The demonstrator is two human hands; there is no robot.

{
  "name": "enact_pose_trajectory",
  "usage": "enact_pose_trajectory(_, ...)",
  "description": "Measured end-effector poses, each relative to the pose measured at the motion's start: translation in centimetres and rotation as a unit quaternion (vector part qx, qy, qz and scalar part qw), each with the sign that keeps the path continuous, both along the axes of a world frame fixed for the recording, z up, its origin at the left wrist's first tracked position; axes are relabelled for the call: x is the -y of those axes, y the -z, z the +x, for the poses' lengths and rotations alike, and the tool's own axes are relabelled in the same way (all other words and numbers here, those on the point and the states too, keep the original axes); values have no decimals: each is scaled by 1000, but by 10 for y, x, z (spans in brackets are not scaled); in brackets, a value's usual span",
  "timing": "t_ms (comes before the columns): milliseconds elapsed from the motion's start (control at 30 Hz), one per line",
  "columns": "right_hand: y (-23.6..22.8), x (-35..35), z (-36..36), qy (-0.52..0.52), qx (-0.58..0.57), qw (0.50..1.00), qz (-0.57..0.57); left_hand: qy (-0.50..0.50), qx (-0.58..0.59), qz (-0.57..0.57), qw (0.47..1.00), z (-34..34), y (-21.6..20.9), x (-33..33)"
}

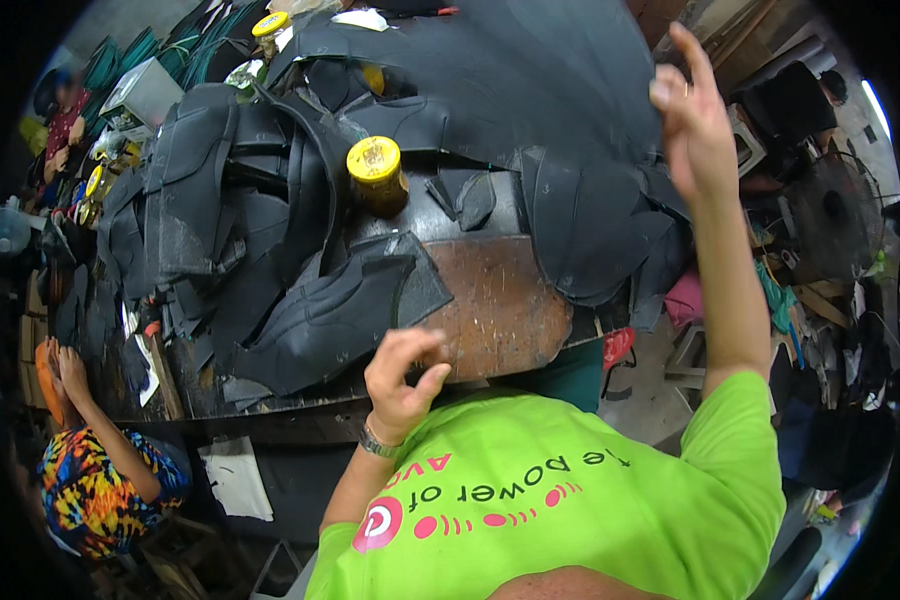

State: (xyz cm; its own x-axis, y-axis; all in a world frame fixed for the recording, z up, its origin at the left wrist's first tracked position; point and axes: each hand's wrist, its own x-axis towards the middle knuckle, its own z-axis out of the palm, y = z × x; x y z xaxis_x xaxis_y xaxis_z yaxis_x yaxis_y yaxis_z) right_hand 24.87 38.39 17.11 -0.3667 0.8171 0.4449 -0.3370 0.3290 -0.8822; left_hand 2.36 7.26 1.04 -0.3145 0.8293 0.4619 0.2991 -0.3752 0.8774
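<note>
My left hand (pixel 400 385) is at the table's near edge, beside a brown wooden board (pixel 495 305). Its fingers are loosely curled with the thumb apart, and nothing shows in them. My right hand (pixel 698 135) is raised at the far right, index finger stretched out and other fingers bent. Its fingertips come close to the edge of a large black sheet (pixel 560 75), blurred by motion; I see no grip on it. Black moulded foam-like pieces (pixel 325 325) lie left of the board, and more rounded black pieces (pixel 595 225) lie to its right.
A yellow-lidded jar (pixel 376 175) stands behind the board. Stacked black pieces (pixel 195 190) cover the table's left side. A white box (pixel 142 98) stands at the far left. A co-worker in a colourful shirt (pixel 110 495) handles an orange item (pixel 48 375). A fan (pixel 835 200) is at right.
</note>
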Motion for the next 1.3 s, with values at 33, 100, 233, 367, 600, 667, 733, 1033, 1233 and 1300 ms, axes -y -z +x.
enact_pose_trajectory(33, 13, 37, 9, -16, 36, 999, -3, 31, 143, 1, 989, 5, -3, -1)
enact_pose_trajectory(100, 37, 88, 17, -4, 85, 996, -38, 57, 311, 8, 949, 5, -11, -1)
enact_pose_trajectory(233, 67, 142, 24, -123, 146, 980, -51, 47, 319, -42, 946, -9, -24, 2)
enact_pose_trajectory(367, 59, 139, 9, -194, 278, 939, 59, -9, 68, -90, 994, -19, -37, 6)
enact_pose_trajectory(600, 49, 128, -58, -342, 251, 885, 194, 0, -162, -187, 969, -30, -60, 10)
enact_pose_trajectory(667, 54, 134, -64, -329, 263, 888, 184, 41, -138, -164, 976, -27, -53, 9)
enact_pose_trajectory(733, 61, 139, -58, -279, 243, 914, 169, 33, -122, -165, 978, -28, -46, 15)
enact_pose_trajectory(1033, 105, 131, 39, 41, 163, 985, -41, -29, 379, -91, 920, 24, 5, 31)
enact_pose_trajectory(1233, 108, 96, 34, 32, 231, 972, -4, -15, 236, -161, 958, 32, 10, 26)
enact_pose_trajectory(1300, 110, 66, 6, 17, 252, 966, 60, 4, 210, -186, 960, 31, 4, 23)
